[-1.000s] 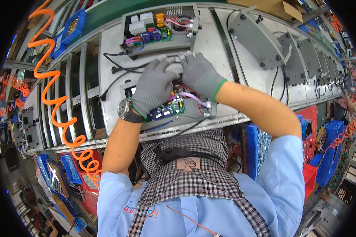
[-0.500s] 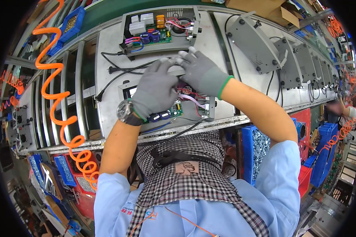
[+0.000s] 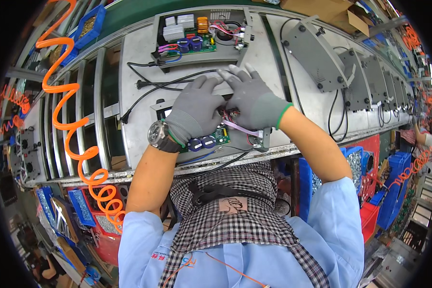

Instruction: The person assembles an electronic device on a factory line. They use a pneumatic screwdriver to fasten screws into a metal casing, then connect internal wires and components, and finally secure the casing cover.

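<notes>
Both my hands wear grey gloves and reach over an open grey metal device case (image 3: 263, 139) at the near edge of the work surface. My left hand (image 3: 197, 106) is bent over its middle, with a black watch (image 3: 157, 134) on the wrist. Beside it, my right hand (image 3: 254, 100) curls over the far wall. The thumbs nearly meet inside the case, and what they pinch is hidden beneath the gloves. Below the hands show a green circuit board (image 3: 222, 134), dark blue capacitors (image 3: 201, 143) and a pale lilac ribbon cable (image 3: 242, 126).
A second open case (image 3: 192, 59) with a fitted board stands beyond. Black power cords (image 3: 151, 91) lie between. Closed grey cases (image 3: 314, 57) line the right side. An orange coiled hose (image 3: 62, 86) hangs at left. Blue bins of small metal parts (image 3: 354, 161) sit at right.
Both hands stay over the near case, and the right has come down closer to the left. The whole view has shifted slightly, so the surroundings sit further right.
</notes>
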A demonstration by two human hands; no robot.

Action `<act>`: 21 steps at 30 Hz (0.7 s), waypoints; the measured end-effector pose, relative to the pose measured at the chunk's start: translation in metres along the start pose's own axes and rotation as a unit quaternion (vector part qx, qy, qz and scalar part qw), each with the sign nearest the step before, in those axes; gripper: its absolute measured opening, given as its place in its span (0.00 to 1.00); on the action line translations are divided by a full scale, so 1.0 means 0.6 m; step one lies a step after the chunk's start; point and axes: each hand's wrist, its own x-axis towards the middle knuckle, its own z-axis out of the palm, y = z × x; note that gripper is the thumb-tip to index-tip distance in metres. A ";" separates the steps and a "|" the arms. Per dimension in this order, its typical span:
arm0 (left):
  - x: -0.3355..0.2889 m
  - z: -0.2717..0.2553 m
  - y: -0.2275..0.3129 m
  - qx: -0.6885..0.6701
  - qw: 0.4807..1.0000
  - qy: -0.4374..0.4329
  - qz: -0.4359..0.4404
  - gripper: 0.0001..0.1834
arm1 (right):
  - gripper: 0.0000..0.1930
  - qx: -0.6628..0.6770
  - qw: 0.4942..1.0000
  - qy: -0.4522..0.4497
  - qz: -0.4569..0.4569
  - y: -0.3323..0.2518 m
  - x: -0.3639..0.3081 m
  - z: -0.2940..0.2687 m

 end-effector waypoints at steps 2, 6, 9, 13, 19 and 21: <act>-0.004 -0.003 0.001 0.003 1.000 -0.009 -0.011 0.12 | 0.14 -0.009 1.000 0.014 0.025 -0.011 0.007 0.023; -0.009 -0.007 0.001 -0.015 0.999 0.035 -0.017 0.10 | 0.13 0.091 0.990 0.034 0.104 -0.007 -0.018 0.006; 0.005 -0.005 0.004 -0.083 0.994 0.071 -0.004 0.10 | 0.12 0.388 0.873 0.166 0.244 0.019 -0.069 0.056; 0.003 -0.020 0.005 -0.136 0.979 0.148 0.027 0.15 | 0.11 0.454 0.798 0.335 0.214 -0.009 -0.085 0.085; 0.023 -0.026 0.088 -0.271 0.951 -0.010 -0.147 0.23 | 0.08 0.347 0.851 0.375 0.124 -0.008 -0.052 -0.006; 0.044 -0.022 0.099 -0.337 0.926 0.006 -0.171 0.19 | 0.10 0.499 0.770 0.352 0.183 -0.011 -0.055 -0.011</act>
